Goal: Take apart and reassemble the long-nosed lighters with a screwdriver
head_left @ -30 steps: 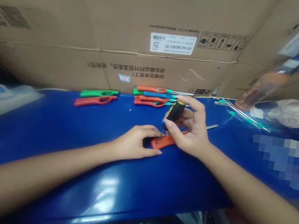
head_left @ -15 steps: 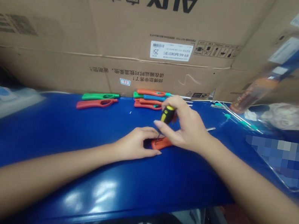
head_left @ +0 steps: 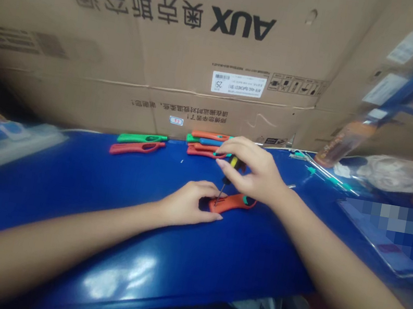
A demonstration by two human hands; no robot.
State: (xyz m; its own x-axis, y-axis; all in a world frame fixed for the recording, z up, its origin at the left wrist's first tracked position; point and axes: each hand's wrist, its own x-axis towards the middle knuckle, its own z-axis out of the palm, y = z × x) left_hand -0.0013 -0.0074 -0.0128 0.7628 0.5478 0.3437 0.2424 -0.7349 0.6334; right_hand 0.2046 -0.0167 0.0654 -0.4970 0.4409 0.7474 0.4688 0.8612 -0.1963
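Observation:
My right hand (head_left: 253, 170) grips a yellow-and-black screwdriver (head_left: 233, 163), held nearly upright with the fingers around its handle. The thin shaft reaches down to the end of an orange long-nosed lighter (head_left: 232, 202) lying on the blue table (head_left: 106, 232). My left hand (head_left: 192, 202) pinches that same end, thumb on the near side and fingers on the far side. A teal piece shows at the lighter's loop, and part of its metal tube sticks out beyond my right wrist. The exact contact of the screwdriver tip is too small to make out.
Behind my right hand lie several coloured lighters (head_left: 207, 149). A green handle (head_left: 141, 138) and a red handle (head_left: 137, 148) lie to their left. Cardboard boxes (head_left: 147, 60) wall off the back. A bottle (head_left: 342, 145), metal tubes (head_left: 337, 180) and a plastic bag (head_left: 389, 174) are at right.
My right hand's fingers have loosened and shifted around the screwdriver handle, uncovering the lighter's loop. My left hand stays on the lighter. The whole view has shifted slightly.

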